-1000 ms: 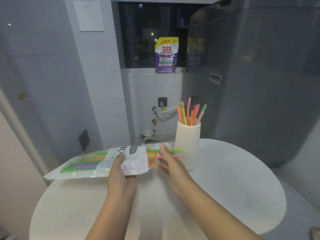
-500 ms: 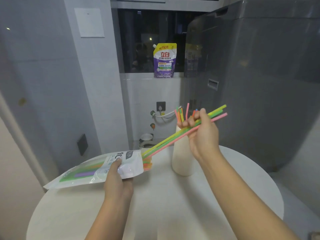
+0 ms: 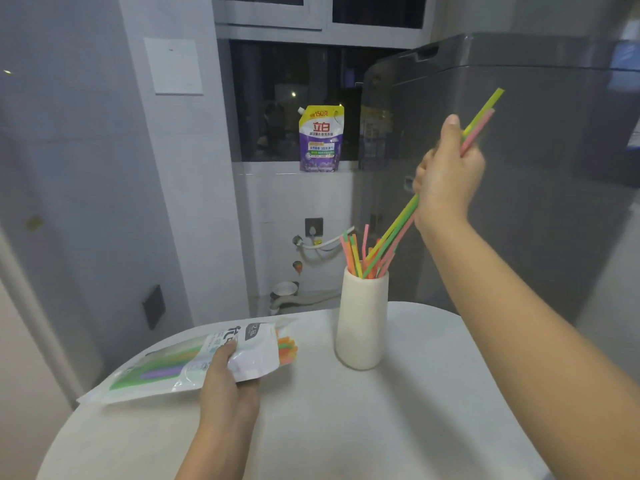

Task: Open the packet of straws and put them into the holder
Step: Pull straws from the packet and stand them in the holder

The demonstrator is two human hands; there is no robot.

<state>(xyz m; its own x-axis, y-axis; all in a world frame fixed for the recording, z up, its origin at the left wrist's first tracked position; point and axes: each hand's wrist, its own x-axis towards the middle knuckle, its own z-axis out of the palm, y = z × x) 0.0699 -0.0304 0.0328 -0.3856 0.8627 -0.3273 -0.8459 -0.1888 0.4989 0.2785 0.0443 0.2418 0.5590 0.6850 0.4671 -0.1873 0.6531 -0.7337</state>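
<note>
Straws [image 3: 398,226], a small bunch in yellow, green and pink, are being held slantwise in the right hand [image 3: 446,178], whose fingers are curling closed around the middle of the bunch. Upper ends are sticking out above the fist toward the grey appliance [image 3: 519,202]; lower ends are dipping into the mouth of the holder [image 3: 362,320].

Holder: a tall cream cylinder, standing upright on the white round table [image 3: 346,427], right of centre. More straws [image 3: 351,251] in orange, pink, yellow and green are already leaning inside it, fanning out above the rim.

Packet [image 3: 194,358]: a clear and white plastic pouch with printed lettering, lying nearly flat over the left part of the table, its far-left end overhanging the table edge. Left hand [image 3: 225,379] is gripping it near the open end, thumb pressing on top and fingers tucked beneath. Orange and green straw tips [image 3: 287,348] are poking out of the open mouth, which is pointing toward the holder; green and purple straws are showing through the clear part. Packet and holder are sitting near each other, not touching.

Background items: a purple, yellow and white refill pouch [image 3: 321,138] is standing on the window ledge; a wall socket with a white cable [image 3: 313,227] is sitting below it, behind the holder; a white wall plate [image 3: 175,65] is hanging upper left.
</note>
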